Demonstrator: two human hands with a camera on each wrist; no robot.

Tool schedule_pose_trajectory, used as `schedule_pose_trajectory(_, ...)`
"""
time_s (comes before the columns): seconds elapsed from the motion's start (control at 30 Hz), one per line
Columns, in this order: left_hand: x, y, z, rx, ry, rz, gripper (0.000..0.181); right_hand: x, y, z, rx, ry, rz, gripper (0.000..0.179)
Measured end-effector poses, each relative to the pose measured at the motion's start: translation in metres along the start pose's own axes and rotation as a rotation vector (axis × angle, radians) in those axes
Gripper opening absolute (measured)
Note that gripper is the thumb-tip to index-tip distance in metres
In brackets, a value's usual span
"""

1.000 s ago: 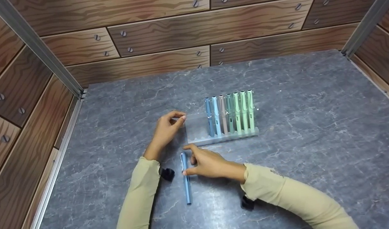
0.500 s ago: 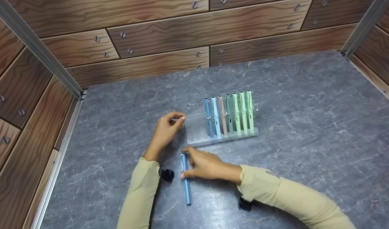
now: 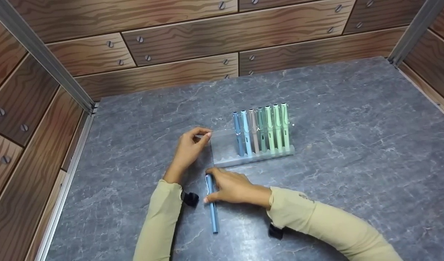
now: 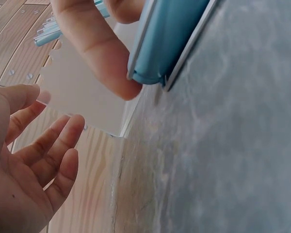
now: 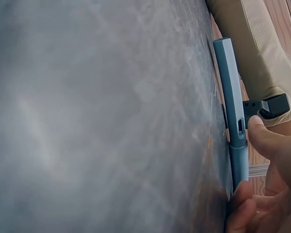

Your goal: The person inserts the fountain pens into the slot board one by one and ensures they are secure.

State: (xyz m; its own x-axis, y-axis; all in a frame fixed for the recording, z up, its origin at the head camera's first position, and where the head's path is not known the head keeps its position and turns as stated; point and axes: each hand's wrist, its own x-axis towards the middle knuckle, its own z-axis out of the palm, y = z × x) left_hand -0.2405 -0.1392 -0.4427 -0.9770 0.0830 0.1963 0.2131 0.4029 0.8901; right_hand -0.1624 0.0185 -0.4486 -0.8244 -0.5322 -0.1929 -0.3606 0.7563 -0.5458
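A clear pen stand [image 3: 222, 145] holds a row of upright pens [image 3: 263, 130] in blue, grey-brown and green. My left hand [image 3: 189, 148] pinches its upper left corner between thumb and index finger; the other fingers hang free in the left wrist view, beside the clear sheet [image 4: 82, 87]. In front of the stand a blue capped pen [image 3: 214, 217] lies flat on the table. Over its cap end arches my right hand [image 3: 234, 185], index finger right at the tip and thumb across the barrel. From the right wrist, the thumb [image 5: 262, 136] shows just beside the pen [image 5: 228, 73].
The grey marbled table [image 3: 352, 145] extends around the stand. Wood-print panels [image 3: 182, 40] close off the back and sides, with metal rails [image 3: 44, 54] at the corners. A black wrist mount [image 3: 190, 199] sits on the left sleeve, close to the lying pen.
My right hand has shifted slightly left, its thumb reaching farther across the lying pen and its index finger closer to the cap end. The left hand, the stand and the pen keep their places.
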Motion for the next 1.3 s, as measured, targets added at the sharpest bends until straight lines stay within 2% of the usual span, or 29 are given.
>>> schedule_pose_trajectory(0.27, 0.0, -0.001, 0.0, 0.022, -0.017, -0.003, 0.024, -0.001, -0.001, -0.001, -0.011, 0.003, 0.005, 0.084)
schedule_pose_trajectory(0.5, 0.0, -0.001, 0.0, 0.012, -0.005, 0.019, 0.021, -0.002, 0.001, -0.002, 0.011, 0.018, -0.018, 0.077)
schedule_pose_trajectory(0.83, 0.0, 0.0, 0.0, 0.017, -0.001, 0.014, 0.019, -0.002, 0.006, -0.006, 0.148, 0.002, -0.042, 0.065)
schedule_pose_trajectory(1.13, 0.0, 0.0, -0.001, 0.021, -0.015, 0.009, 0.021, -0.003, 0.012, -0.01, 0.262, -0.036, -0.138, 0.06)
schedule_pose_trajectory(1.3, 0.0, -0.002, -0.001, 0.015, -0.023, 0.018, 0.022, -0.004, 0.015, -0.011, 0.39, -0.062, -0.182, 0.059)
